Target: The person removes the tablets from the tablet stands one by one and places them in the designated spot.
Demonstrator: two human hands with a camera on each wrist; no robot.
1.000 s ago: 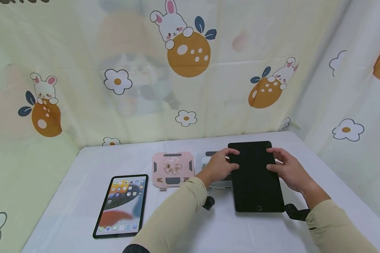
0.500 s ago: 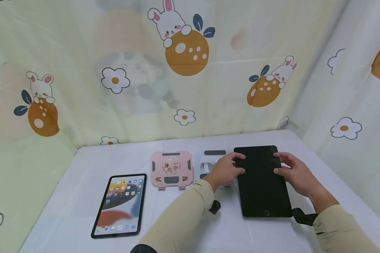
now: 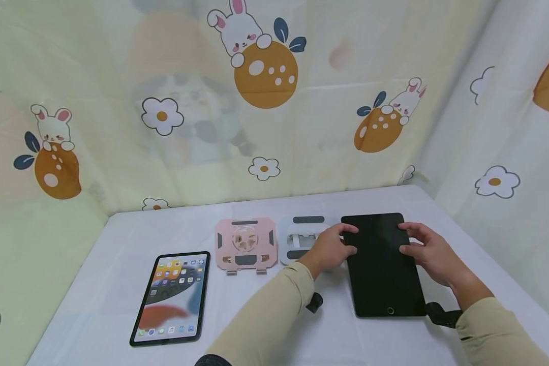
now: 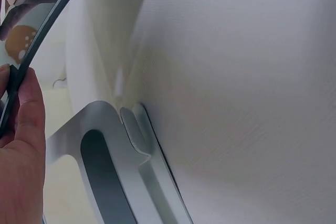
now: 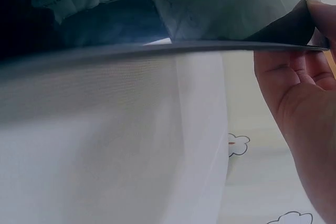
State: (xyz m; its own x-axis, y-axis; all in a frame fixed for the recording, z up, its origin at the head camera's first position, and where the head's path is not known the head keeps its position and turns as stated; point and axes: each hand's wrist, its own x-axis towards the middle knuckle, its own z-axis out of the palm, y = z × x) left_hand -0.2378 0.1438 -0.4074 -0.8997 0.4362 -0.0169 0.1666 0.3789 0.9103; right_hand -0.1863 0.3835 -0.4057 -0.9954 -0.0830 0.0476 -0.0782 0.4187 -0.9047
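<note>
A black tablet with a dark screen and a round home button is held between both hands on the right side of the table. My left hand pinches its left edge near the top, thumb over the screen. On the opposite edge my right hand grips it the same way. In the right wrist view the tablet's glossy screen mirrors the curtain, with white cloth showing below its edge. The left wrist view has the hand on the tablet's rim, beside a grey stand.
A second tablet with a lit home screen lies at the left. Behind it sit a pink tablet stand and a pale blue-grey one, partly covered by the left forearm. A patterned curtain hangs beyond the white table.
Both hands have shifted the black tablet a little right and down in the view, uncovering more of the grey stand. The head view has also drifted slightly.
</note>
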